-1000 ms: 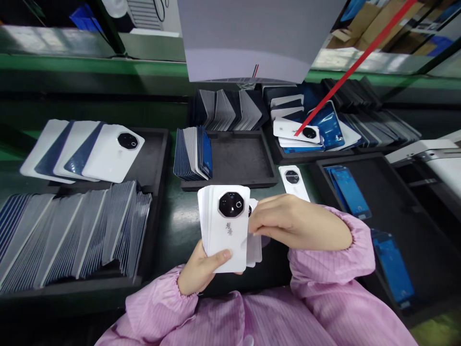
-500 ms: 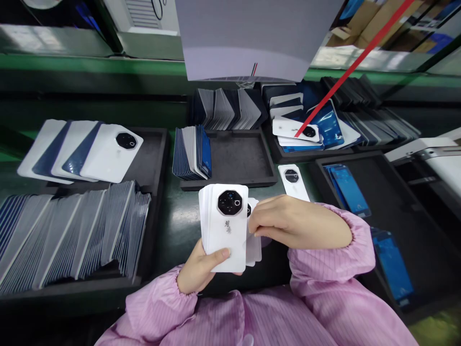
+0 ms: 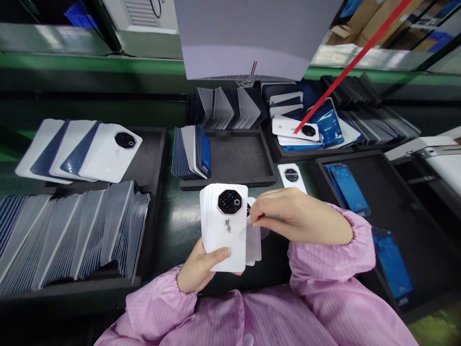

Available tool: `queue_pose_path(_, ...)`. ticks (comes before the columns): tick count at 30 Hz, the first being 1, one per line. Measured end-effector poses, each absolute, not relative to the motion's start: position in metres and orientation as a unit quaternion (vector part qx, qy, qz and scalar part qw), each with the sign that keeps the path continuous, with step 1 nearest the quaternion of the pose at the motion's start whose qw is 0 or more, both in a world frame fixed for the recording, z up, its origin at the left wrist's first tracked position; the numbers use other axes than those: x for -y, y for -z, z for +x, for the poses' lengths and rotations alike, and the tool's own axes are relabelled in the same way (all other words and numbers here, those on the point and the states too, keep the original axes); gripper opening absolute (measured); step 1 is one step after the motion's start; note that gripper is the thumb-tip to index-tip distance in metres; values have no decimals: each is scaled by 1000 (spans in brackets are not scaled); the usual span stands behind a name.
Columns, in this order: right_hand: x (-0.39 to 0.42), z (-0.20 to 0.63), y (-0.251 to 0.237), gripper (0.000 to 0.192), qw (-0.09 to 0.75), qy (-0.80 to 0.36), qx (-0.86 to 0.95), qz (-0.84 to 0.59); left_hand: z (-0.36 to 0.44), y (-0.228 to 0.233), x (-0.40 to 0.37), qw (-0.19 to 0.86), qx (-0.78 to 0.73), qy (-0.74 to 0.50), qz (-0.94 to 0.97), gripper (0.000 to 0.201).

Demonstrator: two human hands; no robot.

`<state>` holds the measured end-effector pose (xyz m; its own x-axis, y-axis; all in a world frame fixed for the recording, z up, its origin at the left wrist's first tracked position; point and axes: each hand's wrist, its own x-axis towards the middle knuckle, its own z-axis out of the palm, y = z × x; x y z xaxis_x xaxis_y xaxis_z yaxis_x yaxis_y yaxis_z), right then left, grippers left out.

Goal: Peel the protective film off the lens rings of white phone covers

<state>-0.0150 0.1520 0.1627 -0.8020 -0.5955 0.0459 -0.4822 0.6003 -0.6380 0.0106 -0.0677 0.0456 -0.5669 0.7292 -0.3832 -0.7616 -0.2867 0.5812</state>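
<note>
My left hand (image 3: 200, 269) is closed around a fanned stack of white phone back covers (image 3: 227, 240), its thumb pressing on the front one. That cover has a black octagonal camera area at the top and dark lettering below it. More white covers (image 3: 255, 252) stick out behind the stack on the right. At the stack's right edge, my right hand (image 3: 288, 216) has its fingertips pinched together. Whatever is between them is too small or faint to make out. Just beyond that hand, a single white cover (image 3: 293, 179) lies on the table, partly hidden by it.
Black trays surround the work spot. The left tray (image 3: 153, 154) holds white covers and rows of grey ones. Stacked panels stand in the middle tray (image 3: 239, 156). Blue film-covered panels (image 3: 347, 190) lie in the right tray. A red strip (image 3: 353, 67) slants across the upper right.
My right hand has risen slightly, its fingers still pinched at the stack's edge. My left hand and the stack have hardly moved.
</note>
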Motion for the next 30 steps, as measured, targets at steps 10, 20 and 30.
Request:
queue_pose_path(10,-139,-36,-142,6,-50,390,-906,-154,11,-44,67,465,-377,-801,-21,33)
queue_pose_path(20,-139,-37,-139,5,-57,402,-901,-152,13,-44,68,464,-377,-801,-18,35)
queue_pose_path(30,-136,-39,-137,6,-41,398,-903,-157,12,-45,67,464,-384,-798,-23,35)
